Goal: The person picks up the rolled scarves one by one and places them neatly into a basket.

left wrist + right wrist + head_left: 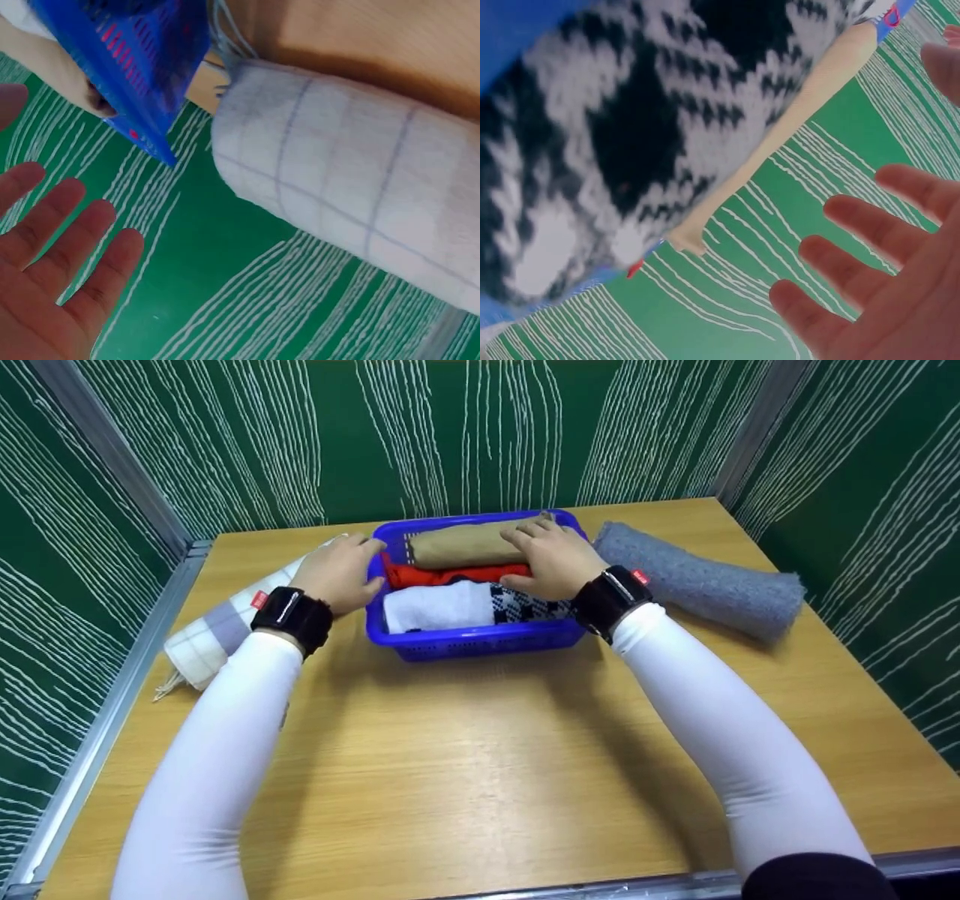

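A blue plastic basket point(480, 639) stands toward the back of the table. Inside lie a tan rolled cloth point(461, 545), a folded red cloth point(424, 576), a white cloth point(439, 606) and, beside it in the front row, a black-and-white patterned knit point(637, 112). My left hand point(341, 574) is at the basket's left edge, fingers extended; its left wrist view shows the palm with nothing in it. Over the basket's right part hovers my right hand point(555, 556), overlapping the tan roll in the head view. Its fingers point(870, 225) are spread and hold nothing.
Left of the basket lies a white checked cloth roll point(337, 157) with a fringed end, partly behind the left forearm. On the right rests a grey rolled cloth point(709, 577). Green panels point(480, 435) with white lines enclose the wooden table point(465, 765) at the back and sides.
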`<control>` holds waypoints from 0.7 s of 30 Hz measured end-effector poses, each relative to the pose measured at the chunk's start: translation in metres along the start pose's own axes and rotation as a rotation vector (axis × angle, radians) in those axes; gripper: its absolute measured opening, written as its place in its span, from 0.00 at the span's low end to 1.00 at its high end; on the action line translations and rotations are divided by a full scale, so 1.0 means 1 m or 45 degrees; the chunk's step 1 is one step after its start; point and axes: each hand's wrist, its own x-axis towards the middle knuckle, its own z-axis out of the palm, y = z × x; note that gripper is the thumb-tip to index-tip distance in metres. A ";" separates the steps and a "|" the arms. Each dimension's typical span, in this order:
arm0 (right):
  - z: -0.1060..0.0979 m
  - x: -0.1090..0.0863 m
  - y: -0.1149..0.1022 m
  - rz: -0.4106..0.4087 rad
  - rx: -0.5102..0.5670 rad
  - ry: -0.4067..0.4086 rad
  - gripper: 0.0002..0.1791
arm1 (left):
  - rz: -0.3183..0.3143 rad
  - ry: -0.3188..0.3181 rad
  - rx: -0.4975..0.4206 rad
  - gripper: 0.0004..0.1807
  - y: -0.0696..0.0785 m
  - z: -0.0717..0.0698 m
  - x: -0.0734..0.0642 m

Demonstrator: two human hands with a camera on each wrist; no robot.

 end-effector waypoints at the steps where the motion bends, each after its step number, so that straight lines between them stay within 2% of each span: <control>1: 0.000 -0.001 -0.001 0.002 0.003 -0.004 0.44 | 0.003 -0.001 0.001 0.33 -0.002 0.000 -0.001; 10: 0.002 -0.006 -0.009 0.000 0.002 -0.013 0.44 | -0.031 0.028 -0.033 0.32 -0.024 0.003 -0.012; 21: 0.007 -0.013 -0.025 -0.076 -0.017 0.014 0.43 | -0.177 -0.082 -0.030 0.37 -0.053 0.000 -0.030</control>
